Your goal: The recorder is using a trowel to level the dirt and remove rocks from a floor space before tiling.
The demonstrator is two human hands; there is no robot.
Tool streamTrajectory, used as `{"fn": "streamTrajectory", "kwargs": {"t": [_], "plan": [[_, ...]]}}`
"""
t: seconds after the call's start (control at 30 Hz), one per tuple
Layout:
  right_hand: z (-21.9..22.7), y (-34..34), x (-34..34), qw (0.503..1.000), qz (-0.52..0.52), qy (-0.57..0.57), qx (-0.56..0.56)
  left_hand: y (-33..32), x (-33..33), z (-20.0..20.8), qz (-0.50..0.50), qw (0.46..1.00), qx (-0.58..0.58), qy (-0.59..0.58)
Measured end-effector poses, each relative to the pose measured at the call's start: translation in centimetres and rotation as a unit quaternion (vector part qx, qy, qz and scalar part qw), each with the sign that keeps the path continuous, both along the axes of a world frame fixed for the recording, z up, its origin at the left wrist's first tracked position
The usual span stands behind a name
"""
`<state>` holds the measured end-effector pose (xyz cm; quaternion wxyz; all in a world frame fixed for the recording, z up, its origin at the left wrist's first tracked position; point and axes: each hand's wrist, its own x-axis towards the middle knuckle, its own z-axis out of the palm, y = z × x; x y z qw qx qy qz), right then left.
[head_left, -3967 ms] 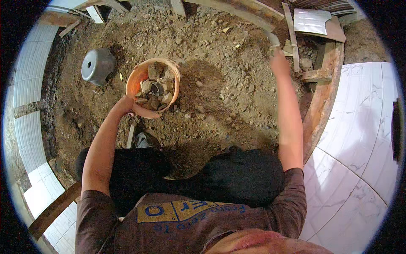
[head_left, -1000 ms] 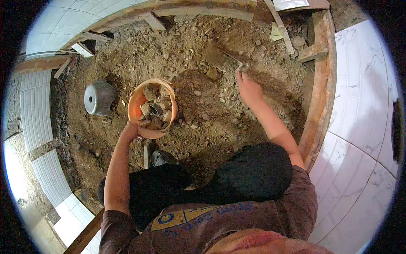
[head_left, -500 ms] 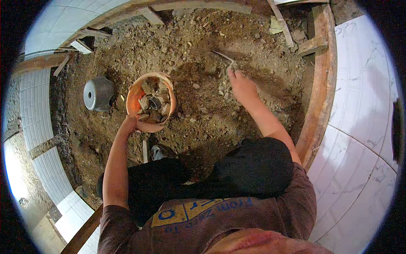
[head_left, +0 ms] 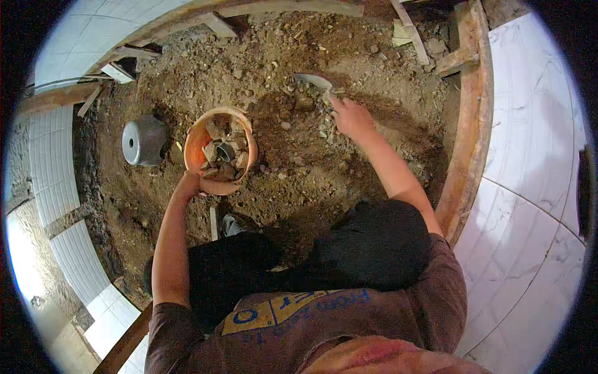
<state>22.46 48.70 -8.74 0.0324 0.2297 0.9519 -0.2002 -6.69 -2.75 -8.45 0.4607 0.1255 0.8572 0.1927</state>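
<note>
My right hand (head_left: 354, 119) is closed round the handle of a trowel (head_left: 315, 81), whose pale blade points left over the loose soil (head_left: 283, 106). Some small stones lie in the dirt just below the blade. At the left, my left hand (head_left: 192, 183) grips the near rim of an orange bucket (head_left: 197, 144), fingers partly hidden by the rim. The bucket leans with its mouth toward me. Inside are stones and broken chunks (head_left: 219, 126), with a dark curved piece (head_left: 225, 151) among them.
A grey metal pot (head_left: 147, 139) lies on its side left of the bucket. Wooden boards (head_left: 471, 124) frame the dirt, with short struts (head_left: 411, 31) at the far edge. White tiles (head_left: 529, 187) stand on the right. A thin stick (head_left: 214, 222) lies near my foot.
My right hand has moved left and slightly down with the trowel, and its blade now shows broader. The left hand and bucket have hardly moved.
</note>
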Motion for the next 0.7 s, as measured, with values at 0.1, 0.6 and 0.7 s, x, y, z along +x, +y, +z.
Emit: {"fn": "streamTrajectory", "kwargs": {"t": [0.1,0.6,0.7], "plan": [[2.7,2.8,-4.2,0.983,0.041,0.077,-0.159,-19.5,-3.8,-4.9,-0.017,0.982,0.188,-0.019],[0.3,-3.9,-6.2,0.997,-0.027,-0.06,0.031,-4.0,3.9,0.7,0.041,0.997,0.058,0.006],[1.9,-6.6,-9.7,0.992,0.053,-0.105,0.042,-0.1,8.4,4.4,0.154,0.978,0.121,-0.066]]}}
